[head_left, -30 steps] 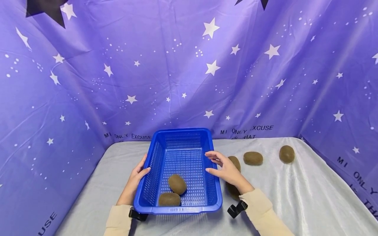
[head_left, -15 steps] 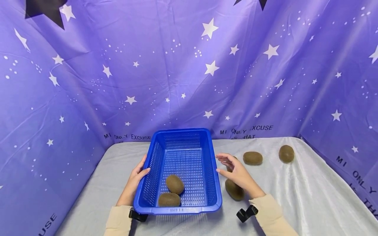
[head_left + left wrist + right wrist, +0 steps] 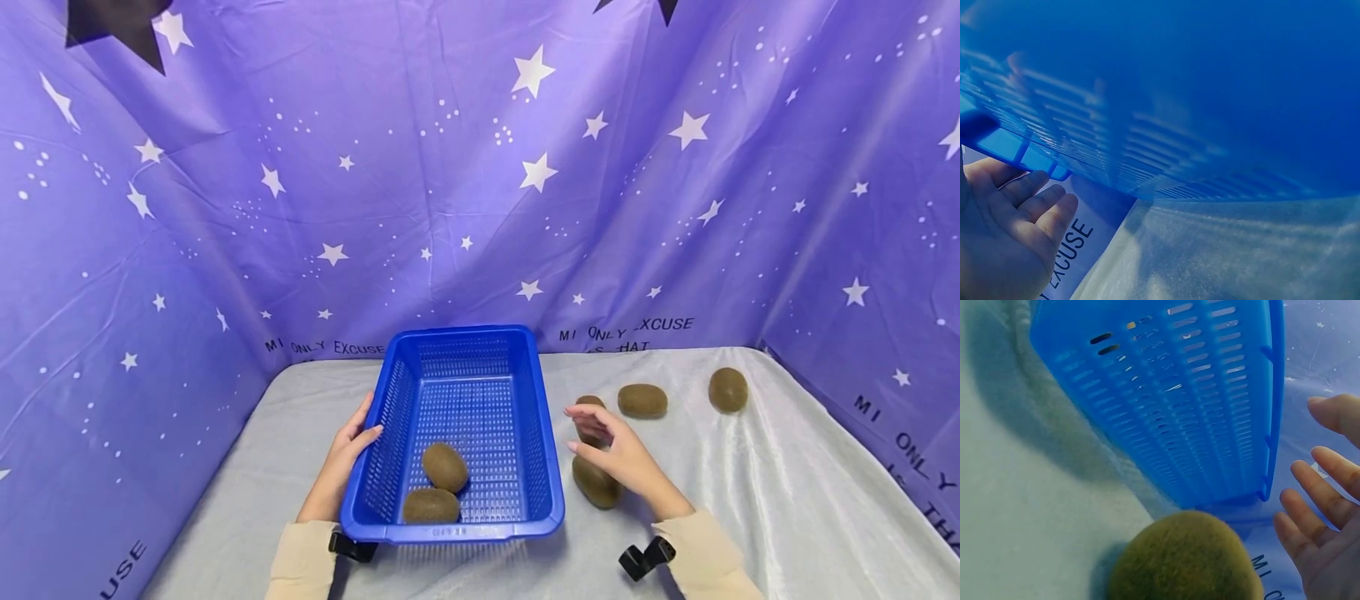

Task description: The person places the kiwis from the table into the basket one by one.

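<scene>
A blue slotted plastic basket (image 3: 517, 531) stands in the middle of the head view, two brown kiwis (image 3: 446, 467) lying at its near end. My left hand (image 3: 341, 458) grips the basket's left rim, thumb over the top and fingers along the outside. To the right of the basket, my right hand (image 3: 626, 458) hovers with fingers spread and nothing in its grasp. Under and beside it lie a near kiwi (image 3: 596, 487) and a partly hidden kiwi (image 3: 590, 403). The right wrist view shows a kiwi (image 3: 1185, 562) close up, apart from the fingers.
Two more kiwis, one lying sideways (image 3: 642, 401) and one farther right (image 3: 727, 390), rest on the pale cloth-covered table (image 3: 795, 483). A purple star-printed curtain (image 3: 450, 167) encloses the back and sides.
My right hand has left the basket's right rim and moved right, over the kiwis beside it. The upper kiwi in the basket shifted slightly left. My left hand stays put.
</scene>
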The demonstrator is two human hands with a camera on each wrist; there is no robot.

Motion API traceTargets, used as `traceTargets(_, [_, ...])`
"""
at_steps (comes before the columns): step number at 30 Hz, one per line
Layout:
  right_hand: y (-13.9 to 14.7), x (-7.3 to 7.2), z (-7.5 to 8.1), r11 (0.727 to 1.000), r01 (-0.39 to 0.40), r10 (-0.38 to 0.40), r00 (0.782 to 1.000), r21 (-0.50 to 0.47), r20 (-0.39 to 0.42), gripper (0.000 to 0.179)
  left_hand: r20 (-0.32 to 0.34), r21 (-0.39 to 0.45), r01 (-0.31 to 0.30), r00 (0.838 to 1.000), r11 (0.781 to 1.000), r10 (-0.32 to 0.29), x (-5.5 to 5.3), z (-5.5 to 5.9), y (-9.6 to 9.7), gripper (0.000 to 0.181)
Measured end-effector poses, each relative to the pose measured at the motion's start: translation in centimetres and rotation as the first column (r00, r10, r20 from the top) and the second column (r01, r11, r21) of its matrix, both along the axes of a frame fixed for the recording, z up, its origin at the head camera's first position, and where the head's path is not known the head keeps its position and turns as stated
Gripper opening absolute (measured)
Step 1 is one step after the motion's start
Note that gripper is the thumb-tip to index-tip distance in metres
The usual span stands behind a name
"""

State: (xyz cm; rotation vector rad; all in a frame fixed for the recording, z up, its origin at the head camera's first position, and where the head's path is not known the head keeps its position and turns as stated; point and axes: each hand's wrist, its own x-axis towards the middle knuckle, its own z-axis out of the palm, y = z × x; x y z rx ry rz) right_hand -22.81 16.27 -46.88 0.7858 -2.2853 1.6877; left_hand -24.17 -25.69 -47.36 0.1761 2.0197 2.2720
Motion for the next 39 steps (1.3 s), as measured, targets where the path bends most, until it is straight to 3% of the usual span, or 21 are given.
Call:
traceTargets(15, [0.9, 0.6, -2.1, 0.999, 0.014, -0.013, 1.0, 0.045, -0.026, 0.039, -0.004, 0.008, 0.003, 1.0, 1.0, -0.003, 0.0, 0.0, 0.1, 0.066])
traceTargets(24, [1.5, 0.4, -3.1, 0.996, -0.003, -0.001, 0.999, 0.092, 0.042, 0.041, 0.019, 0.017, -0.008, 1.0, 1.0, 0.007, 0.1, 0.0, 0.0, 0.067])
traceTargets(31, [2.6, 0.2, -3.8, 0.988, -0.121, 0.112, 0.989, 0.091, 0.101, 0.046, 0.006, -0.003, -0.015, 1.0, 1.0, 0.015, 0.0, 0.0, 0.0, 0.067])
traceTargets(39, [3.8, 0.0, -4.3, 0.956, -0.274, 0.255, 0.953, 0.103, 0.166, 0.06, 0.003, 0.002, -0.008, 1.0, 1.0, 0.008, 0.0, 0.0, 0.0, 0.067])
